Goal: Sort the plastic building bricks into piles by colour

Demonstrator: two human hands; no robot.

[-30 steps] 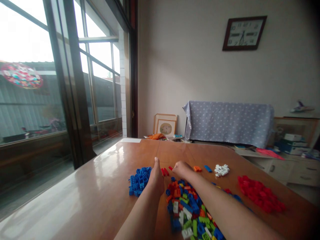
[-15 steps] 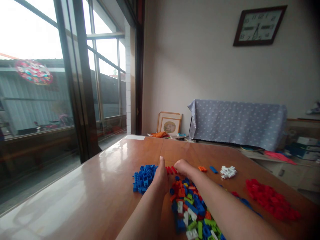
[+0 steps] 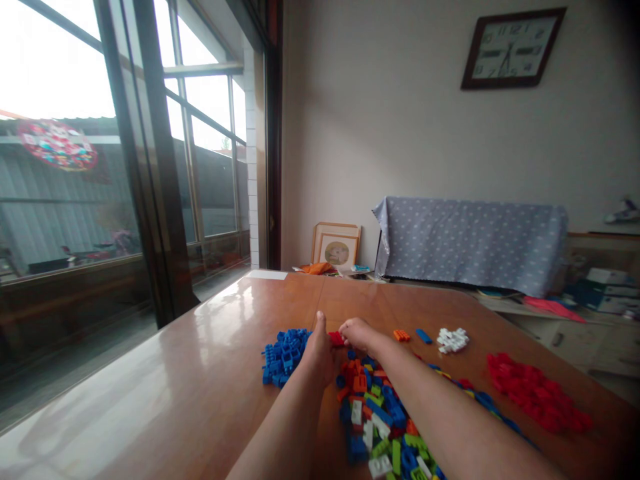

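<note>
Small red toy bricks [image 3: 336, 339] lie on the table between my two hands. My left hand [image 3: 318, 350] is on edge at their left, thumb stretched upward and palm turned toward them; its lower fingers are partly hidden. From the right, my right hand [image 3: 361, 335] has its fingers curled in, the tips right by the red bricks. Whether those fingertips pinch a brick cannot be made out. A heap of blue toy bricks [image 3: 285, 357] sits just left of my left hand. Below my right forearm spreads a mixed-colour brick pile [image 3: 383, 413], partly covered by the arm.
Right of my hands lie an orange brick [image 3: 401, 335], a blue brick [image 3: 423, 336], a white brick pile [image 3: 453, 340] and a large red brick pile [image 3: 537, 393]. The glossy wooden table [image 3: 200, 387] runs beside a window. Behind it stands something under a blue-grey cloth [image 3: 470, 243].
My right hand has come slightly closer to my left. The red bricks between them, apart with small gaps before, now look closer together. The whole view has shifted a little.
</note>
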